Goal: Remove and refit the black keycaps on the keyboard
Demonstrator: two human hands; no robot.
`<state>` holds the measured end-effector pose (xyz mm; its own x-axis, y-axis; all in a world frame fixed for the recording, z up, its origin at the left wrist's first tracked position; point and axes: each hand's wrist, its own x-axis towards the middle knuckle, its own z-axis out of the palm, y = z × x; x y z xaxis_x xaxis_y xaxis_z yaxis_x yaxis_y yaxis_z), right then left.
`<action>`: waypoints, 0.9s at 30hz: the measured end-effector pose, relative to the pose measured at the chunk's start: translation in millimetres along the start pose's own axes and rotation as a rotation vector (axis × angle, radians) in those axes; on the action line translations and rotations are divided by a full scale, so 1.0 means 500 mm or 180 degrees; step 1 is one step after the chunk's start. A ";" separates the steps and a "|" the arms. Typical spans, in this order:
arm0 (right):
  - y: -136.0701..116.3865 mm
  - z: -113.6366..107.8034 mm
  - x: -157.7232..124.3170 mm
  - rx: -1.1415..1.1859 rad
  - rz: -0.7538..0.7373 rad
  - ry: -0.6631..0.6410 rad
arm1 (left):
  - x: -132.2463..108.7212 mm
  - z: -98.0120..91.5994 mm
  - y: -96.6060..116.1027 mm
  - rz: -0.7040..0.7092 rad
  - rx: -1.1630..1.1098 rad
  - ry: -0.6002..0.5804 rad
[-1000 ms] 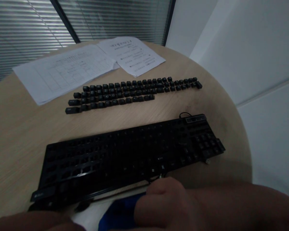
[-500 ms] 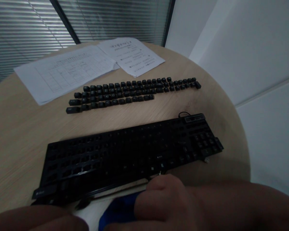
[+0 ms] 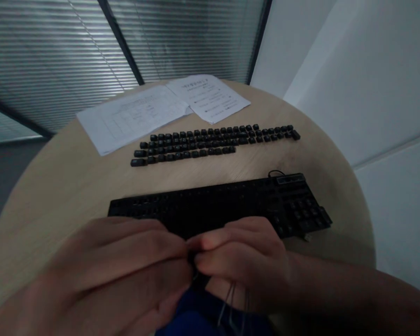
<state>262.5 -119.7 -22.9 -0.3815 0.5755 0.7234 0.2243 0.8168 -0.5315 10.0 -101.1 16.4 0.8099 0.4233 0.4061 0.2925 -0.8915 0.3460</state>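
Small dark piece point(image 3: 196, 269) with thin wires hanging below, pinched between both hands close to the camera, in front of keyboard point(image 3: 231, 207). Left hand point(image 3: 119, 270) and right hand point(image 3: 245, 261) fingertips curled shut, meeting on it. Beyond keyboard, rows of keycaps point(image 3: 210, 142) on table point(image 3: 56, 186), then papers point(image 3: 161, 109).

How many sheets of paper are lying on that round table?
2. One larger sheet with a faint printed grid lies at the far left of the table; a smaller printed sheet lies to its right, overlapping its edge. More could be stacked beneath them, unseen.
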 end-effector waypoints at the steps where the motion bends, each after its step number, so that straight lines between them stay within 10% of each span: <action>1: 0.001 -0.002 0.006 0.0130 0.0058 0.0161 | 0.037 -0.010 -0.002 0.0142 -0.0017 0.0122; 13: -0.029 -0.002 0.027 0.1144 0.1603 0.0879 | 0.083 0.012 -0.013 0.0140 0.0062 0.1285; 27: -0.026 0.004 0.012 0.1476 0.1425 0.0966 | 0.086 0.021 -0.004 0.0148 -0.0348 0.1424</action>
<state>255.5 -127.1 -12.5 -0.0604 0.8927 0.4466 -0.1293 0.4366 -0.8903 49.8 -82.8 24.4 0.5147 0.4327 0.7401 0.1864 -0.8991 0.3961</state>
